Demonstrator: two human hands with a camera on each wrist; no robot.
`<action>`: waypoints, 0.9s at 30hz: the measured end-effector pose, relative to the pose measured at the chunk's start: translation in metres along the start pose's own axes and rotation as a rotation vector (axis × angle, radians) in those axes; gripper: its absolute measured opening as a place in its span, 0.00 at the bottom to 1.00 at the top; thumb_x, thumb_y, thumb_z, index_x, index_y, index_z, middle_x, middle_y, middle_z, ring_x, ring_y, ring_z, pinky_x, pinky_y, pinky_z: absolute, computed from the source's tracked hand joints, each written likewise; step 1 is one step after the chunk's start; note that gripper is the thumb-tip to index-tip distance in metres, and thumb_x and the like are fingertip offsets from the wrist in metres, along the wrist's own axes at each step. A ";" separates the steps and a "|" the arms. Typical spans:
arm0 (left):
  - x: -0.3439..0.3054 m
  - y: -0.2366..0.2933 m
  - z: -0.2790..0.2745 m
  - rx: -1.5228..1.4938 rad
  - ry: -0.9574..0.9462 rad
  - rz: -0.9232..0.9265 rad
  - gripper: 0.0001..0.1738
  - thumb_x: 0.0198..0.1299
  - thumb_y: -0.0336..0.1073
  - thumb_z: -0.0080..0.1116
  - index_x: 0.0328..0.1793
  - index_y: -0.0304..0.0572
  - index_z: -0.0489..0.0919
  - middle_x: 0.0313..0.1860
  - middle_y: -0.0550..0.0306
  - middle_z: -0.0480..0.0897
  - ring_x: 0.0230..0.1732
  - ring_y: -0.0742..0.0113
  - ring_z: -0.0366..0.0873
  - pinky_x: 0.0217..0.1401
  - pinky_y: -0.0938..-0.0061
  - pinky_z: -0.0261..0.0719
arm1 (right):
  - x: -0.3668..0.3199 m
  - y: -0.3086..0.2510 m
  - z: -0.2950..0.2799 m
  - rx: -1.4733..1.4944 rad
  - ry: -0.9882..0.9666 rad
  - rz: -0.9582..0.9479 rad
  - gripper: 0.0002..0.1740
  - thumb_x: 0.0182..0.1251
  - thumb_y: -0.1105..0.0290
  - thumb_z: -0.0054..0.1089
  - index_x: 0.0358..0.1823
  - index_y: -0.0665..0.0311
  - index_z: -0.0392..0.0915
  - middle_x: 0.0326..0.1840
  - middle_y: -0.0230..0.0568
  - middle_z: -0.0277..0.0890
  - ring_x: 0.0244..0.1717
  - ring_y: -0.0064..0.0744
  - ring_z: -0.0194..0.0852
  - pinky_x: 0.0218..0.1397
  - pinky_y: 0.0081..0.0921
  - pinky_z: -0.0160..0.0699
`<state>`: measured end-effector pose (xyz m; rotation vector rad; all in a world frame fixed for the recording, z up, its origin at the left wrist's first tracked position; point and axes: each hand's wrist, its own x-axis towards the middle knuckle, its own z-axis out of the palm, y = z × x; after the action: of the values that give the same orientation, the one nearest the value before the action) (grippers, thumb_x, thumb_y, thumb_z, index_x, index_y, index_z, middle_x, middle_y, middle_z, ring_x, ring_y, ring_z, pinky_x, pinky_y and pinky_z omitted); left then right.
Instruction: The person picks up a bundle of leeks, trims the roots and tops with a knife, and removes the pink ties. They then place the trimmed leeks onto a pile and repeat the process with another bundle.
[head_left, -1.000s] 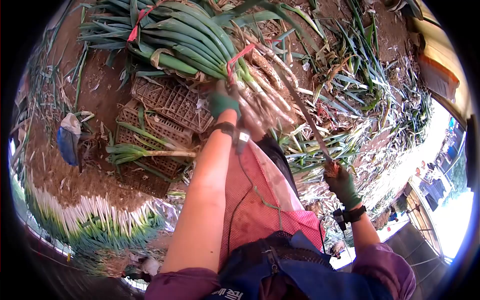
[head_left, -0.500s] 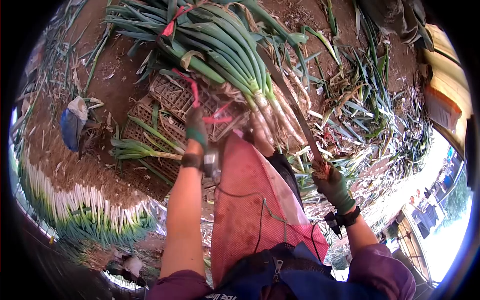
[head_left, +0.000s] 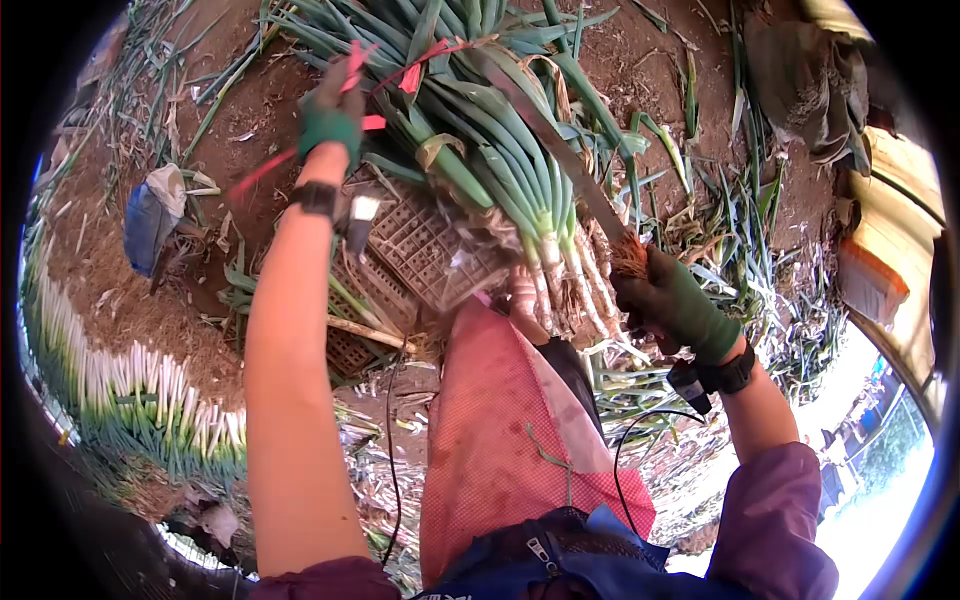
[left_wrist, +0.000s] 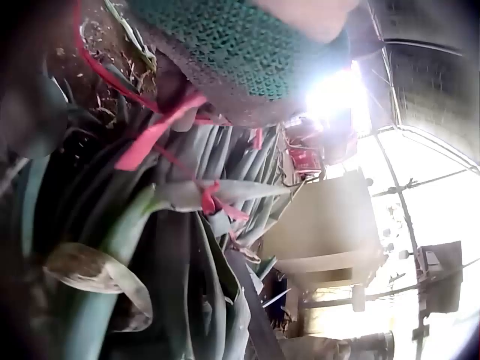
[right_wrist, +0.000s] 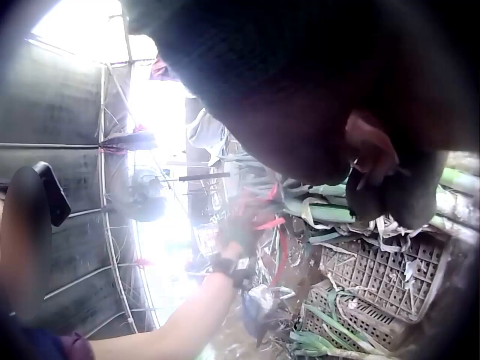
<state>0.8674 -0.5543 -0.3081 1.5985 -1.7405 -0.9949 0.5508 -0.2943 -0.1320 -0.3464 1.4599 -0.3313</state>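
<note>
Leeks (head_left: 525,190) lie by crates (head_left: 420,240) on brown soil (head_left: 235,130) under framed roofing (left_wrist: 435,82), hands (head_left: 332,112) (head_left: 685,305) gripping red ribbon (head_left: 355,65) and a blade's handle (head_left: 630,255).

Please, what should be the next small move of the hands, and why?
Perhaps the left hand should drop the loose red strip aside, away from the leaves. It grips this strip with one end trailing, while another red tie shows on the leaves and the right hand holds a long blade over the bundle, so a free hand could steady it.

Blue bundle (head_left: 150,232), perhaps cloth, yellow sheeting (head_left: 904,172), soil (head_left: 185,335)
</note>
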 end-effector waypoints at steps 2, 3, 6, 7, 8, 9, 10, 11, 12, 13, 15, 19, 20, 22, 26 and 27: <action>0.021 -0.003 0.044 0.275 -0.093 0.021 0.22 0.60 0.33 0.51 0.62 0.49 0.73 0.55 0.49 0.79 0.49 0.57 0.78 0.54 0.68 0.72 | -0.002 -0.026 -0.002 -0.029 0.030 0.054 0.12 0.63 0.68 0.57 0.44 0.64 0.70 0.24 0.29 0.69 0.19 0.19 0.67 0.21 0.19 0.69; 0.028 0.000 0.056 0.425 -0.207 -0.157 0.22 0.60 0.31 0.49 0.62 0.50 0.73 0.55 0.47 0.78 0.50 0.54 0.77 0.56 0.66 0.71 | -0.001 -0.036 -0.003 -0.046 0.036 0.092 0.11 0.63 0.68 0.56 0.44 0.63 0.71 0.24 0.29 0.69 0.19 0.19 0.67 0.21 0.20 0.70; 0.039 -0.058 0.089 0.180 -0.166 -0.022 0.20 0.60 0.34 0.50 0.60 0.47 0.73 0.53 0.44 0.78 0.51 0.54 0.76 0.56 0.65 0.71 | 0.014 -0.045 -0.016 -0.397 -0.076 -0.273 0.12 0.63 0.64 0.56 0.43 0.63 0.72 0.23 0.30 0.69 0.20 0.21 0.69 0.23 0.21 0.73; 0.034 -0.049 0.085 0.198 -0.216 -0.094 0.20 0.60 0.34 0.50 0.60 0.46 0.73 0.53 0.44 0.78 0.51 0.54 0.76 0.56 0.65 0.71 | 0.024 -0.047 -0.016 -0.391 -0.084 -0.272 0.12 0.63 0.64 0.57 0.41 0.63 0.73 0.24 0.30 0.70 0.20 0.21 0.69 0.23 0.21 0.74; 0.032 -0.039 0.081 0.219 -0.265 -0.163 0.19 0.60 0.35 0.51 0.59 0.45 0.73 0.52 0.44 0.79 0.50 0.54 0.76 0.55 0.64 0.71 | 0.033 -0.049 -0.015 -0.385 -0.092 -0.270 0.12 0.62 0.63 0.57 0.40 0.64 0.73 0.24 0.31 0.70 0.20 0.21 0.69 0.24 0.21 0.74; 0.029 -0.031 0.077 0.240 -0.312 -0.231 0.19 0.60 0.35 0.51 0.58 0.44 0.74 0.51 0.45 0.79 0.50 0.54 0.76 0.55 0.64 0.71 | 0.037 -0.064 0.000 -0.013 -0.041 0.132 0.12 0.62 0.63 0.58 0.37 0.65 0.74 0.24 0.31 0.71 0.20 0.21 0.69 0.24 0.21 0.75; 0.027 -0.036 0.076 0.200 -0.289 -0.189 0.18 0.59 0.36 0.53 0.56 0.43 0.74 0.49 0.47 0.80 0.47 0.54 0.76 0.53 0.63 0.72 | 0.046 -0.060 0.006 -0.091 -0.010 0.046 0.11 0.61 0.64 0.57 0.34 0.65 0.74 0.23 0.32 0.71 0.19 0.21 0.69 0.22 0.20 0.73; 0.027 -0.040 0.076 0.227 -0.256 -0.244 0.18 0.59 0.36 0.54 0.55 0.42 0.74 0.48 0.48 0.80 0.46 0.55 0.75 0.52 0.63 0.72 | 0.055 -0.052 0.007 -0.061 -0.062 0.043 0.11 0.62 0.64 0.57 0.37 0.64 0.74 0.24 0.31 0.71 0.20 0.20 0.70 0.22 0.20 0.72; 0.025 -0.031 0.073 0.254 -0.223 -0.300 0.17 0.59 0.35 0.54 0.54 0.41 0.75 0.47 0.49 0.81 0.45 0.56 0.75 0.51 0.64 0.72 | 0.064 -0.043 0.008 -0.032 -0.112 0.040 0.11 0.62 0.64 0.58 0.40 0.64 0.74 0.25 0.30 0.71 0.22 0.19 0.70 0.22 0.19 0.72; 0.021 -0.023 0.072 0.278 -0.192 -0.357 0.17 0.58 0.35 0.54 0.53 0.40 0.75 0.46 0.49 0.81 0.45 0.56 0.75 0.51 0.64 0.72 | 0.067 -0.037 0.008 -0.003 -0.162 0.041 0.12 0.63 0.64 0.58 0.43 0.63 0.74 0.26 0.29 0.72 0.23 0.18 0.70 0.23 0.19 0.71; 0.028 -0.051 0.080 0.091 -0.224 -0.253 0.14 0.58 0.33 0.54 0.50 0.38 0.75 0.40 0.53 0.81 0.39 0.62 0.75 0.44 0.67 0.73 | 0.059 -0.020 0.013 -0.033 -0.084 -0.024 0.10 0.63 0.63 0.57 0.39 0.61 0.73 0.25 0.28 0.71 0.20 0.17 0.68 0.21 0.18 0.69; 0.024 -0.068 0.075 -0.072 -0.123 -0.209 0.03 0.60 0.29 0.51 0.39 0.39 0.73 0.29 0.62 0.76 0.29 0.69 0.71 0.34 0.70 0.71 | 0.016 -0.009 0.028 -0.029 -0.074 0.066 0.14 0.63 0.59 0.59 0.41 0.62 0.74 0.26 0.27 0.70 0.25 0.17 0.69 0.28 0.18 0.70; 0.022 -0.075 0.077 -0.083 -0.088 -0.213 0.02 0.60 0.28 0.50 0.38 0.39 0.72 0.27 0.63 0.75 0.29 0.69 0.70 0.33 0.70 0.71 | 0.016 -0.008 0.028 0.030 -0.073 0.113 0.13 0.63 0.60 0.59 0.40 0.62 0.74 0.26 0.28 0.71 0.27 0.18 0.70 0.29 0.19 0.71; 0.020 -0.076 0.078 -0.062 -0.100 -0.265 0.06 0.59 0.30 0.53 0.41 0.38 0.73 0.27 0.63 0.76 0.27 0.70 0.71 0.33 0.70 0.72 | 0.029 -0.015 0.030 0.008 -0.057 -0.011 0.12 0.63 0.61 0.58 0.38 0.63 0.75 0.27 0.30 0.72 0.29 0.20 0.72 0.32 0.20 0.72; 0.012 -0.041 0.068 0.226 -0.208 -0.307 0.22 0.53 0.46 0.60 0.51 0.44 0.76 0.47 0.42 0.81 0.49 0.48 0.79 0.53 0.62 0.74 | 0.168 -0.042 0.032 -0.284 -0.108 -0.345 0.13 0.63 0.64 0.55 0.34 0.69 0.75 0.22 0.35 0.72 0.22 0.25 0.73 0.26 0.25 0.76; 0.010 -0.034 0.064 0.315 -0.199 -0.295 0.23 0.53 0.47 0.60 0.52 0.44 0.76 0.49 0.43 0.80 0.51 0.47 0.78 0.54 0.62 0.73 | 0.187 -0.059 0.047 -0.075 -0.041 -0.150 0.14 0.63 0.64 0.55 0.33 0.71 0.75 0.20 0.36 0.72 0.19 0.26 0.72 0.22 0.26 0.75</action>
<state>0.8334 -0.5550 -0.3726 2.0626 -1.9049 -1.0882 0.6126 -0.4260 -0.2721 -0.5219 1.4116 -0.3881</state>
